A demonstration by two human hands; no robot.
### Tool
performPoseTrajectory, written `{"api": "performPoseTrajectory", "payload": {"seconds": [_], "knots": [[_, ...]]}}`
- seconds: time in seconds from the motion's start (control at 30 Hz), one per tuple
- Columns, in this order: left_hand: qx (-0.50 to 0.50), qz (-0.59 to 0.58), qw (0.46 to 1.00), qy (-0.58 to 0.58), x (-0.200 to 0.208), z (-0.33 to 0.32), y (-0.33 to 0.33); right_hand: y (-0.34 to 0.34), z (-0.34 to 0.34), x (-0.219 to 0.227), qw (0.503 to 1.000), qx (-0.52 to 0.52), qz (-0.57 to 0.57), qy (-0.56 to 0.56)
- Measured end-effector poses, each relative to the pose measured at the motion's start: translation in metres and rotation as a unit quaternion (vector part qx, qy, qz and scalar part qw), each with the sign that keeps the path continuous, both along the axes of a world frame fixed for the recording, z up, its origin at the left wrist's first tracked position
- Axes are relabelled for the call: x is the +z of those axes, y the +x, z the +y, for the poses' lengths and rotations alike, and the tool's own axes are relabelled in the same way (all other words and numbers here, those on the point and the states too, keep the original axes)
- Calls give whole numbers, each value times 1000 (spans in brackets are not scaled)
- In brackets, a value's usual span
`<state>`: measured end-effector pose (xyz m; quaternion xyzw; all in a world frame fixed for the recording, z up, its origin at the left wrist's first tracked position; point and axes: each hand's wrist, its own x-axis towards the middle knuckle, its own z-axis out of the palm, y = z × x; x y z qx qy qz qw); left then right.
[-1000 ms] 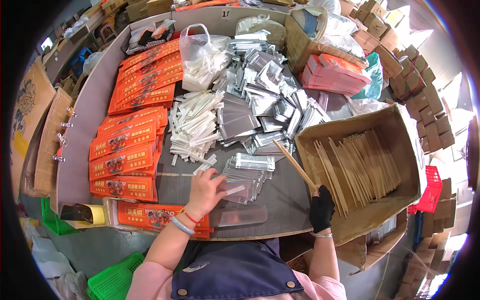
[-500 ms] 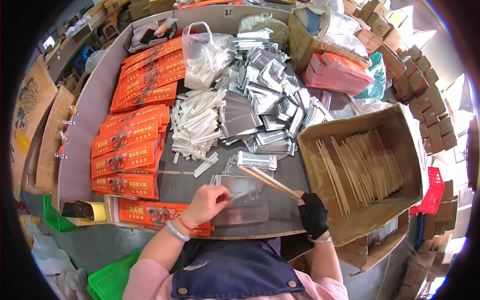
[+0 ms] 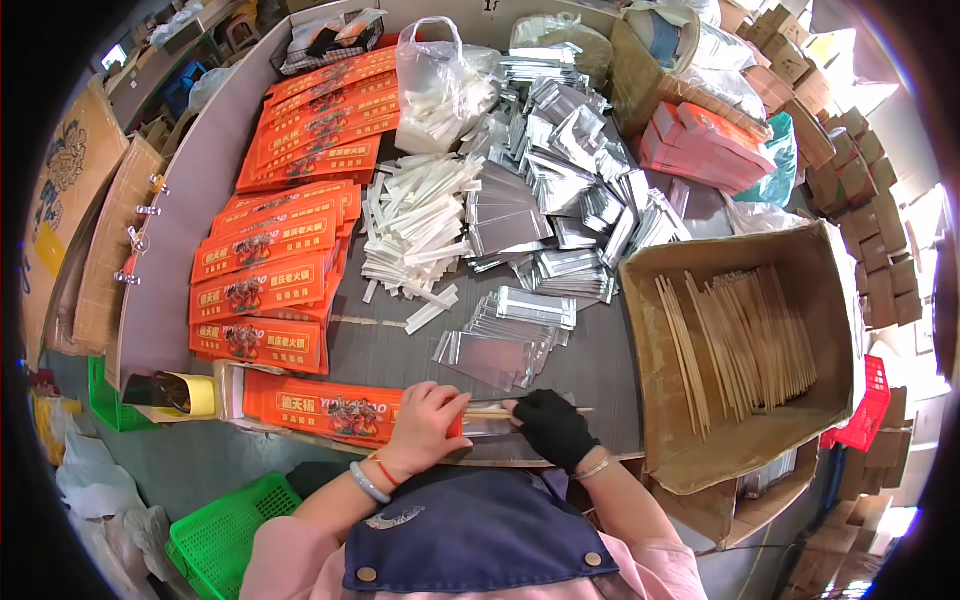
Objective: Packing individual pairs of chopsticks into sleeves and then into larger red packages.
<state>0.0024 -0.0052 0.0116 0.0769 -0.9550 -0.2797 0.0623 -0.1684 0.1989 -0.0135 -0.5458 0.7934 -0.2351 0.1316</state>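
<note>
A stack of printed orange paper sleeves lies along the table's front edge. My bare left hand bends over its right end, fingers closed at the edge of the top sleeve. Just to the right, my right hand, in a black fingerless glove, grips a pair of wooden chopsticks. The chopsticks lie level, pointing left toward the sleeve, with one end showing past the glove. Part of a clear packet shows beneath them. Their left tips are hidden by my left hand.
Beyond my hands lie fanned clear-and-silver packets, white paper strips and a heap of silver packets. More orange sleeves are stacked left. A cardboard box of chopsticks stands right. A green basket sits below the table.
My right hand has brought the chopsticks left and down, from raised and slanting to level. My left hand has moved from a clear packet to the sleeve stack's end.
</note>
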Motion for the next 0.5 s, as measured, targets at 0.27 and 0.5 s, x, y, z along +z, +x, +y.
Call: {"api": "performPoseTrajectory", "payload": {"seconds": [0.27, 0.5], "knots": [[4, 18, 1000, -8, -14, 3, -13, 38, -23, -24, 970, -201, -118, -72], [-118, -26, 991, -49, 22, -15, -18, 29, -33, 39, 996, -52, 61, -49]]}}
